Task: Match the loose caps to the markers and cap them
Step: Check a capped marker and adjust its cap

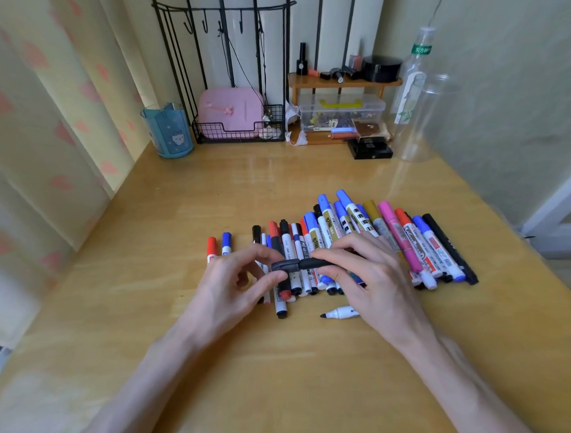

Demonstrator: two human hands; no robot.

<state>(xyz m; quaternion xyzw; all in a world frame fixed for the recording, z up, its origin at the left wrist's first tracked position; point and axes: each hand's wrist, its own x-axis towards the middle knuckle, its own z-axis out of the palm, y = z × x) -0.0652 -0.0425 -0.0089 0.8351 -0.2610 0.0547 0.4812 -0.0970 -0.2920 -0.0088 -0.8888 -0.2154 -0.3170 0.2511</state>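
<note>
Pinching black cap in my left grip, right grip clamping black marker, both meeting mid-frame above the marker row; uncapped marker lying on bench just below centre.

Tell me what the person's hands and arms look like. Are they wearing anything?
Nothing is worn. The left hand and right hand are bare, with no gloves, rings or watch showing. The left forearm and right forearm are bare too, with no sleeves in view.
</note>
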